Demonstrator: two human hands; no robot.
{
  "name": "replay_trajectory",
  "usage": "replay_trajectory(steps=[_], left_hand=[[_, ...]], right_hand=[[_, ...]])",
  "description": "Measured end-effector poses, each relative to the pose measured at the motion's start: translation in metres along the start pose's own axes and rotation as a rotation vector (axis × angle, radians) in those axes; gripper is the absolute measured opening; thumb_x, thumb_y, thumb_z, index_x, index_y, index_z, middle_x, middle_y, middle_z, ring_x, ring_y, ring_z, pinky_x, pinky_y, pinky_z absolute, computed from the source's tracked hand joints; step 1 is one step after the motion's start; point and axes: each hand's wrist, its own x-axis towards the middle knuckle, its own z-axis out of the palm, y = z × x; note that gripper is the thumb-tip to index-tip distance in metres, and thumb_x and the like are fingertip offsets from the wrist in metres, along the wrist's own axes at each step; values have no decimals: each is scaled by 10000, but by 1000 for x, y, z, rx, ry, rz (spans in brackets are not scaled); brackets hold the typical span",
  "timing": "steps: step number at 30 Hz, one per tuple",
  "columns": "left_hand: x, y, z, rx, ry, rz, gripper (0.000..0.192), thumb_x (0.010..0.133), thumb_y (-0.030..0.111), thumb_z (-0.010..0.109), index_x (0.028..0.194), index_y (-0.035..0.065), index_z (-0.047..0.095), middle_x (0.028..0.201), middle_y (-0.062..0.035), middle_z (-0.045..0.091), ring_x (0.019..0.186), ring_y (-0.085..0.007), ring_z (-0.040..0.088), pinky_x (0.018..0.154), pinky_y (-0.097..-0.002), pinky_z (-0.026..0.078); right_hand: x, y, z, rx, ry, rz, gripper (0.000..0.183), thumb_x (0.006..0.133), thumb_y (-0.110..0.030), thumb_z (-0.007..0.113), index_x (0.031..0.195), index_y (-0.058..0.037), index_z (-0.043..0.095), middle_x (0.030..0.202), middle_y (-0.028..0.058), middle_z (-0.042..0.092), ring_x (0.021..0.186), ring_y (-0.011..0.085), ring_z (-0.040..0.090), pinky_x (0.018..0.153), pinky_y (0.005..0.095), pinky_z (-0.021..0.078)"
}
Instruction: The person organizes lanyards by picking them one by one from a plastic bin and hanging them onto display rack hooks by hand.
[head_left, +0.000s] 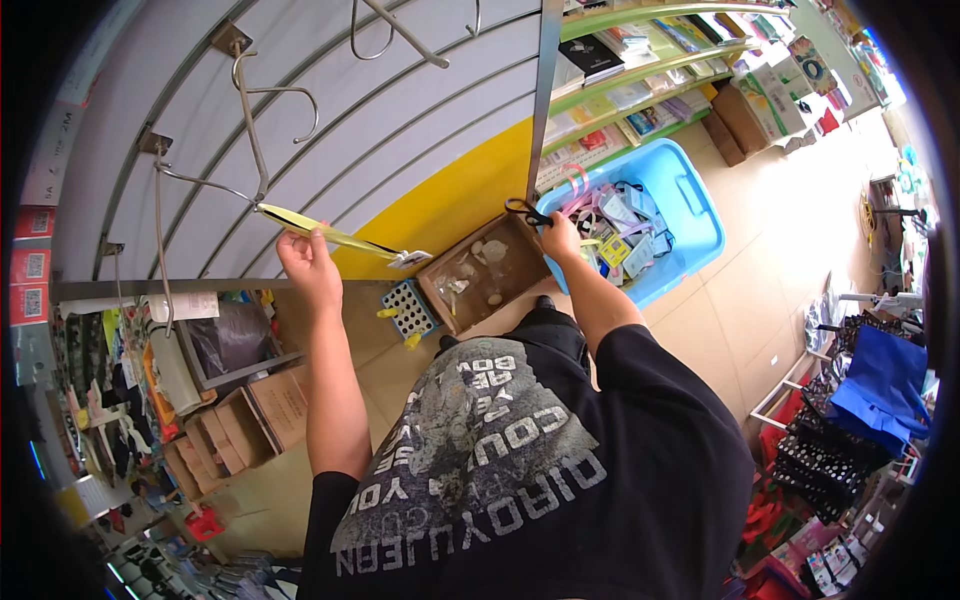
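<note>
My left hand (311, 262) is at a metal display hook (251, 142) on the slatted wall, its fingers closed on a yellow-green lanyard strap (330, 234). The strap reaches from the hook's tip to a small whitish piece (411, 259) at its other end. At the near left rim of a blue plastic tub (694, 217), my right hand (561, 238) grips a black strap loop (527, 212); what hangs below it is hidden. Inside the tub lie many badge holders (616, 250) with pink, green and black lanyards.
An open cardboard box (491, 274) with scraps sits on the floor between wall and tub, beside a blue-and-white crate (409, 311). Shelves of notebooks (637, 82) stand beyond the tub. Cardboard boxes (240, 427) are at the lower left, a rack with blue bags (885, 390) at the right.
</note>
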Motion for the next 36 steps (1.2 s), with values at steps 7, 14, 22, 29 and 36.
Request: replay_trajectory(steps=[7, 14, 22, 29, 36], left_hand=[[0, -3, -2, -9, -11, 3, 194, 964, 21, 461, 1142, 0, 385, 1080, -172, 573, 1026, -236, 603, 946, -358, 449], [-3, -1, 1, 33, 21, -33, 118, 979, 66, 474, 1071, -7, 464, 999, -133, 621, 982, -201, 609, 939, -340, 449], [-7, -19, -19, 122, 118, -39, 151, 977, 137, 540, 1015, -5, 574, 955, -66, 636, 868, -127, 598, 844, -289, 482], [-12, -15, -11, -59, 177, -47, 133, 963, 77, 549, 1043, -25, 576, 994, -79, 669, 918, -97, 603, 817, -235, 463], [-14, -6, -18, -97, 116, -106, 149, 980, 103, 515, 1046, -19, 571, 965, -69, 654, 909, -116, 601, 841, -242, 458]], right_hand=[[25, 89, -51, 214, 251, 422, 433, 794, -257, 641, 1168, -46, 583, 1084, 220, 644, 1003, 374, 633, 899, 427, 484], [30, 81, -55, 28, 57, 207, 580, 764, -261, 623, 1318, -146, 493, 1399, 224, 385, 1212, 418, 490, 1022, 455, 416], [83, 16, -7, 229, 62, 94, 478, 725, -214, 641, 1176, -59, 606, 1309, 239, 499, 1218, 374, 494, 1024, 409, 408], [54, 93, -8, -98, 46, -130, 402, 816, -276, 564, 1123, -28, 641, 1028, 268, 650, 973, 410, 621, 858, 469, 496], [-15, 81, -51, -181, 38, 66, 228, 797, -222, 596, 951, -76, 677, 1050, 251, 575, 980, 418, 575, 878, 490, 472]])
